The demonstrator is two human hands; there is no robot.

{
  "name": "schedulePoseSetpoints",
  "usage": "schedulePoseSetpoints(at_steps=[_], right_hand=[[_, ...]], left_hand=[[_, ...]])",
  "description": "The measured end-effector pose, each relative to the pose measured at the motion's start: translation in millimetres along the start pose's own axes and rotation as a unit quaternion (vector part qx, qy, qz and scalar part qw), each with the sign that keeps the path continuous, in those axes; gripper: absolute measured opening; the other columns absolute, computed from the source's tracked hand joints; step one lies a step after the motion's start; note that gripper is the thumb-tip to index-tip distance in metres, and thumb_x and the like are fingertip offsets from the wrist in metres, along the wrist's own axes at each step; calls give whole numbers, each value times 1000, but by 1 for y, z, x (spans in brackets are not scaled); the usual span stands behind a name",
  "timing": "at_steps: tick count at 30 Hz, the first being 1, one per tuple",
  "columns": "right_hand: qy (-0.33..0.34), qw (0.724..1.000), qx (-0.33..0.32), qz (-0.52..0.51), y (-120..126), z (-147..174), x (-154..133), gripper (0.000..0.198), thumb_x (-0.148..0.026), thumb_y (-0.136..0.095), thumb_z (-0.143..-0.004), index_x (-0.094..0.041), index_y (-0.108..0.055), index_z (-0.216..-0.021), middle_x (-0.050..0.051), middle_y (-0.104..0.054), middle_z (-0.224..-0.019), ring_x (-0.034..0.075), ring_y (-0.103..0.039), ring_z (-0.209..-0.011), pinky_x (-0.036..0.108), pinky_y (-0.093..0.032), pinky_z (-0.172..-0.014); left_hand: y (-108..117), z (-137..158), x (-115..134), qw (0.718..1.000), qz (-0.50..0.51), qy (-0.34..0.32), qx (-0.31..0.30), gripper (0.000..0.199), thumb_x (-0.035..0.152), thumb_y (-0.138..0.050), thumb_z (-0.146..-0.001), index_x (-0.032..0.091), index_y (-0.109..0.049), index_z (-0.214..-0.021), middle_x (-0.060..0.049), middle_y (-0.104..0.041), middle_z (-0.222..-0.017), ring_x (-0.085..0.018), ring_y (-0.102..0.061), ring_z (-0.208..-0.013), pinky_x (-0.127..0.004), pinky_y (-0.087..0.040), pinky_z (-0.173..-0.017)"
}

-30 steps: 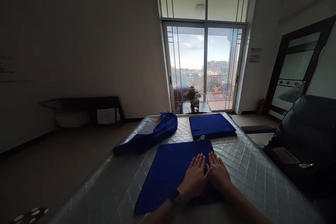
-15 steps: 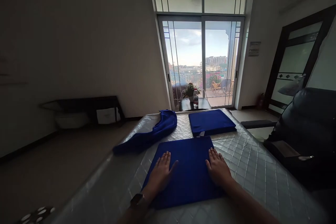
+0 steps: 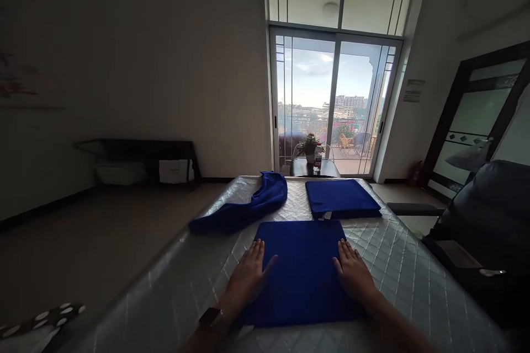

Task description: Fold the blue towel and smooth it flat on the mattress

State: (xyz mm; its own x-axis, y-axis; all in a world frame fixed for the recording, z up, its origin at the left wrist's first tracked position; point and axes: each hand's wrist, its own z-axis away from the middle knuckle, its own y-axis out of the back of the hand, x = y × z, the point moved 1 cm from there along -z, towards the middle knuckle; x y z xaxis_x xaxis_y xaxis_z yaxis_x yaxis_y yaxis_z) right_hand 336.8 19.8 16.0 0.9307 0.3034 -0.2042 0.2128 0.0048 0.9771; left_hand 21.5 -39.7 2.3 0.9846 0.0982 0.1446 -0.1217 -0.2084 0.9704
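Far left of the left hand, I make out a dark item with pale round spots (image 3: 53, 314), its material too dim to tell. Beyond the left hand sprawls a rumpled, matte blue cloth (image 3: 248, 212), long and curved. Between the hands I see a flat, deep-blue folded fabric panel (image 3: 302, 276), smooth and nearly square, on a shiny silver quilted covering (image 3: 406, 265) stitched in diamonds. Past that panel, ahead of the right hand, lies a thicker blue folded fabric bundle (image 3: 343, 197), layered at its near edge, with a small white tag (image 3: 327, 215). Well right of the right hand, I see a bulky black padded chair (image 3: 488, 220).

The left hand (image 3: 247, 276), a dark watch (image 3: 210, 316) on its wrist, rests flat along the panel's left edge, fingers straight and together, thumb spread inward. The right hand (image 3: 355, 273) mirrors it, flattened along the right edge.
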Motion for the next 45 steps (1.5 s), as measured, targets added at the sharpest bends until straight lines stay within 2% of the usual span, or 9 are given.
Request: schedulePoseSetpoints(at_steps=[3,10,17,25,32,35,41,43,45], right_hand=[[7,1000,-18,25,4,-5,2,73,-48,-18,-98,-7,-28,-157,10,-23,-166,22,-15,-156,43,-15,-127],[2,1000,-11,27,20,-45,2,69,-42,-16,-99,-4,-29,-156,13,-25,-166,22,-16,-155,41,-15,-127],[-18,1000,8,5,1,-81,-5,69,-42,-18,-100,-4,-26,-157,14,-24,-167,22,-14,-156,40,-15,-126],[-17,999,27,-12,-13,-83,1,69,-44,-18,-100,-7,-24,-158,12,-23,-167,21,-15,-156,40,-12,-126],[-8,999,33,-42,-11,-80,2,68,-42,-19,-100,-4,-26,-157,14,-23,-166,23,-16,-156,41,-12,-126],[-8,998,37,-49,-10,-80,2,68,-41,-20,-100,-4,-26,-157,15,-23,-166,23,-16,-156,42,-12,-126],[5,999,34,-41,-12,-79,5,66,-37,-21,-100,-3,-25,-157,15,-23,-166,23,-14,-156,42,-14,-125],[15,999,31,-31,-13,-79,7,65,-36,-22,-100,-3,-24,-157,15,-22,-167,23,-13,-156,42,-14,-125],[18,999,31,-28,-13,-80,7,66,-36,-21,-101,-3,-24,-157,15,-22,-167,23,-14,-156,42,-14,-125]], left_hand=[[4,1,2,999,20,14,-30,91,70,-15,-97,1,-29,-154,-19,-24,-164,-28,-20,-154,-45,-21,-127],[10,4,3,998,50,12,-24,90,69,-19,-98,0,-29,-153,-20,-24,-164,-29,-20,-154,-48,-22,-126],[15,6,5,998,49,23,-30,87,68,-21,-98,3,-26,-155,-17,-24,-164,-28,-21,-153,-47,-25,-126],[15,4,10,998,21,24,-61,83,64,-17,-100,2,-22,-156,-15,-18,-166,-26,-15,-155,-45,-18,-127],[10,-6,1,997,-7,9,-75,73,58,-19,-102,11,-29,-157,-14,-23,-165,-27,-21,-153,-48,-25,-125],[7,-18,35,997,2,-32,-73,76,60,-17,-101,9,-29,-156,-15,-23,-165,-29,-20,-153,-50,-24,-126],[-22,-56,149,976,51,-208,-44,69,52,-15,-104,10,-33,-156,-20,-33,-162,-28,-26,-152,-48,-33,-123],[-33,-67,171,967,54,-245,-31,63,46,-14,-105,12,-34,-155,-20,-34,-161,-29,-26,-152,-51,-33,-123],[-41,-73,177,967,55,-247,-18,60,42,-16,-106,13,-34,-154,-21,-37,-159,-30,-26,-152,-57,-33,-121]])
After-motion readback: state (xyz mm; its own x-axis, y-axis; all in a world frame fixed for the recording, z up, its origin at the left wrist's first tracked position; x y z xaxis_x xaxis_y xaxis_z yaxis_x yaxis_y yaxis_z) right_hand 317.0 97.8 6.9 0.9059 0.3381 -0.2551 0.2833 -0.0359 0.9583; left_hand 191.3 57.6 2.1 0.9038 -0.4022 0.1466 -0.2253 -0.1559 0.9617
